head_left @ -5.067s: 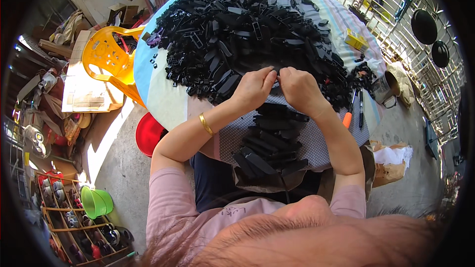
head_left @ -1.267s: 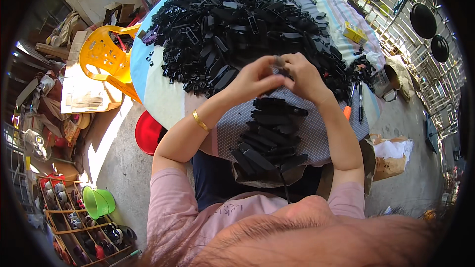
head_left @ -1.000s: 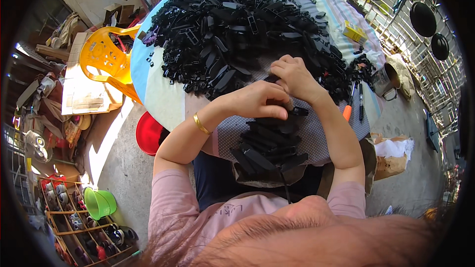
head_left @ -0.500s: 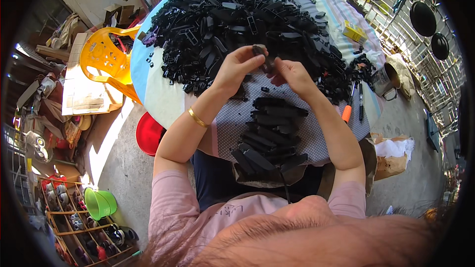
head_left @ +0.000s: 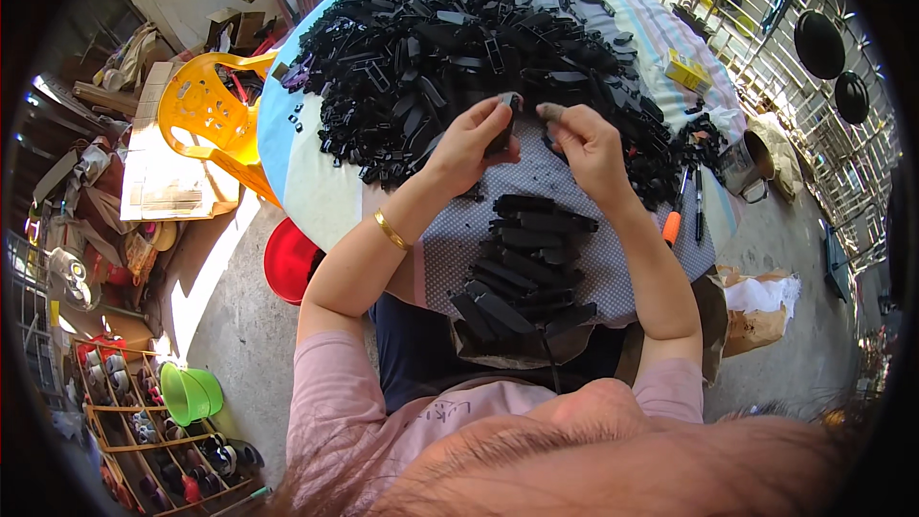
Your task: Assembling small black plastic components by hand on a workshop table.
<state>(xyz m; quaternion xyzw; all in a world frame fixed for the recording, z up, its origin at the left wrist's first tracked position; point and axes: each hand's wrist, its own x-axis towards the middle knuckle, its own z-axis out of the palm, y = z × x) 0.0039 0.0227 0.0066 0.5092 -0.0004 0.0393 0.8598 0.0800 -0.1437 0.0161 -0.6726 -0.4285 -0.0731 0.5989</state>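
Note:
My left hand (head_left: pixel 469 142) is closed round a black plastic part (head_left: pixel 500 139), held up in front of the big heap of black plastic parts (head_left: pixel 421 57). To its right, my right hand (head_left: pixel 586 142) is closed, thumb and fingers pressed together; whatever they hold is too small or too hidden to make out. A gap separates the two hands. Nearer to me, a stack of long black plastic pieces (head_left: pixel 526 258) lies in rows on the dotted cloth (head_left: pixel 622 268), reaching the table's front edge.
An orange-handled screwdriver (head_left: pixel 673 225) and a black pen (head_left: pixel 699 206) lie at the right, near a metal mug (head_left: pixel 750 161). A yellow box (head_left: pixel 686 72) sits farther back. Left of the table are a yellow chair (head_left: pixel 206 105), a red basin (head_left: pixel 287 263) and a green bucket (head_left: pixel 191 393).
My hands have drawn apart, the right one moving a little to the right. The black part stays in my left hand and now shows more upright. The stack looks unchanged.

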